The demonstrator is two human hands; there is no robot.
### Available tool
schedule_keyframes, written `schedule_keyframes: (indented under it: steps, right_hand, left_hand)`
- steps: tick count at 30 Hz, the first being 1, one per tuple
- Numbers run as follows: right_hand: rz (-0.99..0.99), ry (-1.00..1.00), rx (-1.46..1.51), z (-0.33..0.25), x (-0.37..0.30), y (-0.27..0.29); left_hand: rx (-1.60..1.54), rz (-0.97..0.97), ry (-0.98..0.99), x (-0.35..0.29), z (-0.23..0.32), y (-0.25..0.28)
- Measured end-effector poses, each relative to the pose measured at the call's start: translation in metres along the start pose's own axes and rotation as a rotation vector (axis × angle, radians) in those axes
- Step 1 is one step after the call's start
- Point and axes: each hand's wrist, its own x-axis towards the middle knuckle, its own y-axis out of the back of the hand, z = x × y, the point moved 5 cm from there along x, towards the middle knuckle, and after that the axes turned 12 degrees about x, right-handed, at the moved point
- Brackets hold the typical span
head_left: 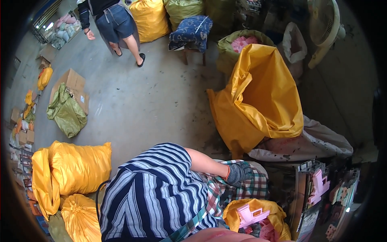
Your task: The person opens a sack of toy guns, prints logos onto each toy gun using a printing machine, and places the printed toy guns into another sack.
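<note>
My left hand (238, 173), in a grey knitted glove, lies over the knee of my plaid apron (256, 185), fingers stretched and nothing visible in them. My right forearm (221, 235) runs along the lower edge toward a yellow sack (284, 226) that holds pink plastic parts. Only a bit of my gloved right hand (254, 230) shows inside the sack mouth, its fingers hidden. Just beyond that hand, a pink plastic part (249, 215) is tilted on top; whether the hand grips it cannot be made out.
A large yellow sack (225, 117) gapes ahead of a whitish sack (322, 141). At right, a pink moulded part (318, 186) sits by metal machinery (300, 201). Stuffed yellow sacks (82, 167) lie left. Farther off are a fan (324, 24), a carton (74, 82) and a standing person (115, 24).
</note>
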Motion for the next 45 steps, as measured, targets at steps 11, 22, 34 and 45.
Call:
schedule_keyframes:
  steps: [11, 22, 34, 45]
  right_hand:
    - [0.014, 0.024, 0.047, 0.003, -0.002, 0.001]
    - [0.039, 0.04, 0.091, 0.006, -0.011, 0.003]
    - [0.018, 0.083, 0.133, 0.003, -0.009, 0.0]
    - [-0.002, 0.125, 0.177, 0.0, -0.008, -0.005]
  left_hand:
    - [-0.008, -0.022, -0.029, 0.008, 0.002, 0.002]
    - [0.033, 0.093, -0.035, 0.011, -0.002, -0.015]
    - [0.015, 0.033, -0.015, 0.01, -0.002, -0.011]
    - [0.031, 0.031, 0.011, 0.012, -0.005, -0.018]
